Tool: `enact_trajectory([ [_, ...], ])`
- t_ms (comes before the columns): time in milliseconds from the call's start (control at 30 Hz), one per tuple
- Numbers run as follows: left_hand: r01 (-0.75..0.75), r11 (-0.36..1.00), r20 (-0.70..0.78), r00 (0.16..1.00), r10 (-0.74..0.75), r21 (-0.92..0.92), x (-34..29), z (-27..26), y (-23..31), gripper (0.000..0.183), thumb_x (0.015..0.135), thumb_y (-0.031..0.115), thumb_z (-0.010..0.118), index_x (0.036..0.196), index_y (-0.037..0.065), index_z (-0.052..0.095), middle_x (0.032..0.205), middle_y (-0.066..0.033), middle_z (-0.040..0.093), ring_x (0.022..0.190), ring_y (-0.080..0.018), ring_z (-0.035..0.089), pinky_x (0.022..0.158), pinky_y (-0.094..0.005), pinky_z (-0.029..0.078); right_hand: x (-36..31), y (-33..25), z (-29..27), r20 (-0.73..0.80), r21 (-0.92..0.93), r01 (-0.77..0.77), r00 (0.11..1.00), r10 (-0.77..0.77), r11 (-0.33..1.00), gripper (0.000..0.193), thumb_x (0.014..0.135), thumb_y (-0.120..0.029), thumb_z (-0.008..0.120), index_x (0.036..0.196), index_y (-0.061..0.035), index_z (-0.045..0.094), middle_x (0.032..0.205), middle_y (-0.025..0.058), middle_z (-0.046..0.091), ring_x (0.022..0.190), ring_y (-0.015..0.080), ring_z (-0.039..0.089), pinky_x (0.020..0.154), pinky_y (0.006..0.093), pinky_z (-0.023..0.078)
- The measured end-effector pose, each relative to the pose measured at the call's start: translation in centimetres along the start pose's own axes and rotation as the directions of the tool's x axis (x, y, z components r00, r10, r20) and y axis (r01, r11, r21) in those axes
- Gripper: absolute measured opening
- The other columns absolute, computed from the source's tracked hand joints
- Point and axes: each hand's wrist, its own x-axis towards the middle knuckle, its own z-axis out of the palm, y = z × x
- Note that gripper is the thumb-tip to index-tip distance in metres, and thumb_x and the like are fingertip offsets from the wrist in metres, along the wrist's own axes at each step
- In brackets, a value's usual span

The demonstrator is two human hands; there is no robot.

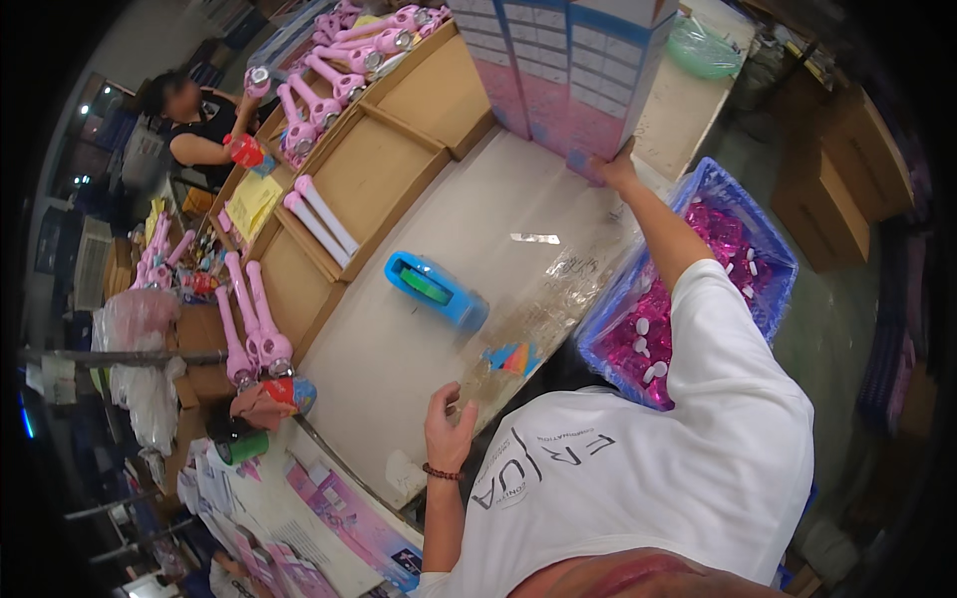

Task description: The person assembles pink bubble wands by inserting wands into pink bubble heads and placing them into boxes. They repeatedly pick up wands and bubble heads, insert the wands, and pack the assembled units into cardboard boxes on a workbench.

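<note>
My right hand [616,171] is reached out to the far side of the table, gripping the lower corner of a tall pink, white and blue carton [598,90] in a row of similar cartons. My left hand [451,429], with a beaded bracelet at the wrist, hovers by the near table edge. Its fingers are loosely bent and apart, with nothing in them. Between the hands sits a blue tape dispenser [439,291] with a green part inside. A small rainbow-coloured piece [513,358] lies close to the left hand.
Cardboard trays [384,164] line the table's left side, some with pink wand-like toys [261,319]. A blue crate [768,239] of shiny pink pieces stands beside my right arm. Another person [199,130] works across the trays. Brown boxes [847,169] stand at right.
</note>
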Motion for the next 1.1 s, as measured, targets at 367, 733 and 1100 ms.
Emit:
enact_trajectory([
  [367,0.183,0.983,-0.121,0.976,-0.178,0.025,-6.1,-2.0,-3.4,0.037,0.082,0.017,0.070,0.114,0.001,0.058,0.106,-0.0125,0.062,0.098,-0.0234,0.061,0.084,-0.0349,0.048,3.5,9.0,2.2,0.131,-0.385,0.430,0.902,-0.413,0.817,0.091,0.084,-0.033,0.063,0.144,0.0087,0.008,0.134,0.0341,0.044,0.122,0.0422,0.048,0.100,0.0411,0.040],
  [733,0.277,0.858,-0.593,0.804,0.039,0.433,-13.2,-13.9,-14.8,0.060,0.079,0.031,0.070,0.128,0.003,0.050,0.139,-0.0245,0.039,0.128,-0.0401,0.039,0.106,-0.0457,0.035,-14.2,3.7,-0.6,0.505,0.036,0.194,0.843,-0.186,0.980,0.045,0.093,-0.022,0.057,0.129,0.0047,0.051,0.108,0.0129,0.065,0.092,0.0176,0.059,0.082,0.0277,0.047],
  [1100,0.870,0.418,-0.777,0.447,-0.444,0.261,-24.3,-18.0,-33.2,0.074,0.082,0.047,0.063,0.144,0.021,0.034,0.152,-0.0212,0.022,0.138,-0.0432,0.022,0.098,-0.0675,0.027,-29.9,-2.1,-0.2,0.507,-0.496,0.552,0.811,-0.292,0.670,0.028,0.093,-0.029,0.056,0.115,-0.0139,0.065,0.100,0.0143,0.069,0.091,0.0311,0.066,0.079,0.0394,0.051],
])
